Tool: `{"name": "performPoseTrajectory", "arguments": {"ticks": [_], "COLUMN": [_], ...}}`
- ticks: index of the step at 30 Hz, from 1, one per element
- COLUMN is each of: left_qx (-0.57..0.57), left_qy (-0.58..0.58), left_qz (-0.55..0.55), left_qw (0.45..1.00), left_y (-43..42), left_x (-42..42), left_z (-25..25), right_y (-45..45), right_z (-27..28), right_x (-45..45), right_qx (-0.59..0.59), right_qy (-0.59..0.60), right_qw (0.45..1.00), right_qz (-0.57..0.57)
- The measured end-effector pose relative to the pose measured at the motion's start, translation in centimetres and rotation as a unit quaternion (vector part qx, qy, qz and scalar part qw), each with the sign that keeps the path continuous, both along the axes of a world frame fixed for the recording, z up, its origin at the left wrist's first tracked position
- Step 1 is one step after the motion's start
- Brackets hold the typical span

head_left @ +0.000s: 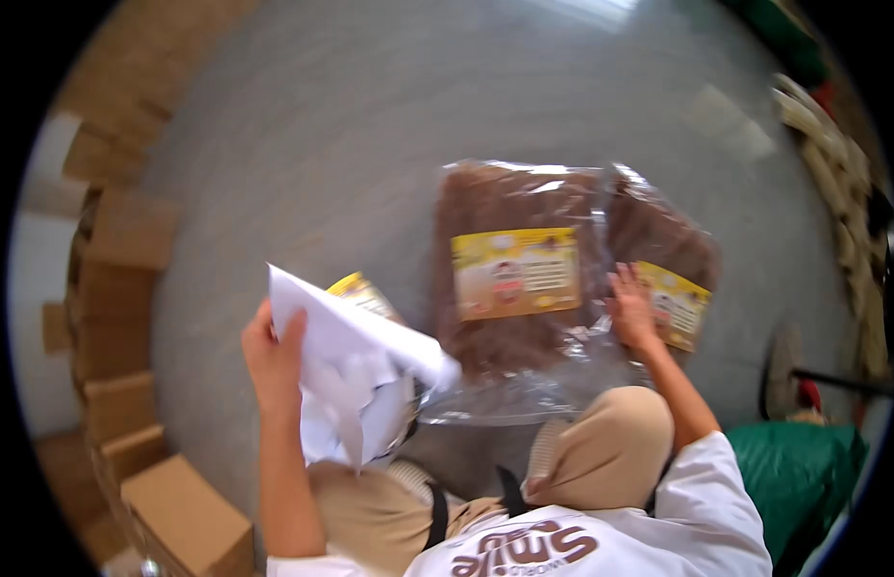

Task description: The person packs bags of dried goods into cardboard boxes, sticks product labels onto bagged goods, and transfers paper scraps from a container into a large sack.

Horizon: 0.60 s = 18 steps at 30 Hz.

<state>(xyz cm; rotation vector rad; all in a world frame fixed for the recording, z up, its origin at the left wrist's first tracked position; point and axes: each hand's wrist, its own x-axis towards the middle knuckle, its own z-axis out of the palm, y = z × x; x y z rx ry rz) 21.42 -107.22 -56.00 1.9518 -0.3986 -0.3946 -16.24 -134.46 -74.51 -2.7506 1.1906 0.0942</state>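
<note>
My left hand (274,351) grips white paper sheets (346,332), thumb on the near face; the sheets are bent and hang down toward my lap. A yellow printed label (362,291) shows partly from behind the paper. My right hand (631,310) lies with fingers stretched out at the left edge of a yellow label (679,300) on a brown item in a clear plastic bag (658,221). Left of it, flat on the floor, is another clear bag (519,361) with brown contents and a similar label (517,273). The brown contents' kind cannot be told.
I sit on the grey floor (302,144), legs bent, close to the bags. Cardboard boxes (129,279) line the left side. A green sack (793,471) lies at my right, with a dark bar (841,383) nearby. Pale stacked sacks (841,183) run along the right edge.
</note>
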Motion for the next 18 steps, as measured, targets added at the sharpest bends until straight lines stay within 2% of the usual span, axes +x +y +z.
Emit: {"name": "performPoseTrajectory", "arguments": {"ticks": [2, 3, 5, 6, 8, 9, 10, 12, 14, 15, 17, 18], "left_qx": [-0.095, -0.135, -0.203, -0.204, -0.173, -0.099, -0.040, 0.039, 0.057, 0.035, 0.111, 0.108], "left_qy": [0.000, -0.017, -0.046, -0.050, -0.048, -0.072, -0.087, -0.094, -0.046, 0.038, 0.056, 0.053], "left_qz": [0.169, 0.190, 0.218, 0.226, 0.177, 0.132, 0.097, 0.008, -0.001, 0.038, 0.049, 0.055], "left_qw": [0.981, 0.972, 0.953, 0.951, 0.968, 0.984, 0.991, 0.995, 0.997, 0.998, 0.991, 0.991], "left_y": [2.3, 3.7, 5.4, 6.1, 6.8, 7.0, 7.0, 7.3, 7.5, 7.7, 8.5, 8.7], "left_x": [3.1, 4.4, 5.8, 6.0, 6.3, 6.4, 6.2, 6.0, 5.0, 4.2, 2.9, 2.6], "left_z": [0.6, 0.5, -0.5, -0.9, -1.9, -2.4, -3.0, -5.7, -9.2, -11.3, -14.1, -15.0], "right_y": [0.2, 0.9, 1.6, 2.0, 3.1, 3.2, 3.6, 4.7, 6.4, 7.8, 10.2, 11.3], "right_z": [-0.2, 0.1, 1.2, 2.7, 6.5, 8.1, 9.1, 10.7, 12.3, 12.3, 9.2, 6.3], "right_x": [0.2, 1.2, 2.4, 3.6, 7.1, 8.9, 10.8, 14.7, 18.8, 20.9, 24.9, 26.8], "right_qx": [0.051, 0.060, 0.018, 0.020, 0.058, 0.099, 0.099, 0.189, 0.259, 0.275, 0.283, 0.274], "right_qy": [-0.107, -0.116, -0.233, -0.236, -0.264, -0.258, -0.256, -0.184, -0.099, -0.111, -0.122, -0.121], "right_qw": [0.991, 0.990, 0.967, 0.967, 0.963, 0.958, 0.958, 0.947, 0.924, 0.913, 0.907, 0.913], "right_qz": [-0.063, -0.045, -0.102, -0.094, 0.018, 0.079, 0.085, 0.181, 0.264, 0.279, 0.286, 0.277]}}
